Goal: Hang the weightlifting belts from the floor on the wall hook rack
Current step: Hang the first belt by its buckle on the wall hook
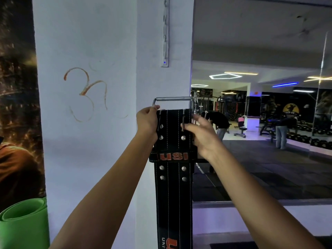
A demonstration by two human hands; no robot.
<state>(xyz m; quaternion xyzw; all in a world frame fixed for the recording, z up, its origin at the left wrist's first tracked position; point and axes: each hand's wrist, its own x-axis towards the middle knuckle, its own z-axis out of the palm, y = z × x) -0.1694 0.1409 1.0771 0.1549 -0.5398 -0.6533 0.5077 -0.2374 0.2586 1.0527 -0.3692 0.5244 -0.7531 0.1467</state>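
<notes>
A black weightlifting belt [173, 186] with white stitching, rivets and an orange "USI" loop hangs down in front of a white pillar. Its metal buckle [173, 99] is at the top. My left hand [147, 121] grips the belt's upper left edge by the buckle. My right hand [199, 131] holds the upper right edge, thumb on a buckle prong. The white hook rack [165, 33] runs vertically on the pillar, well above the buckle. Its hooks look bare.
A rolled green mat [23, 223] stands at the lower left against a dark wall poster. To the right a large mirror [260, 123] reflects the gym, with benches, machines and two people. An orange symbol [86, 94] is drawn on the pillar.
</notes>
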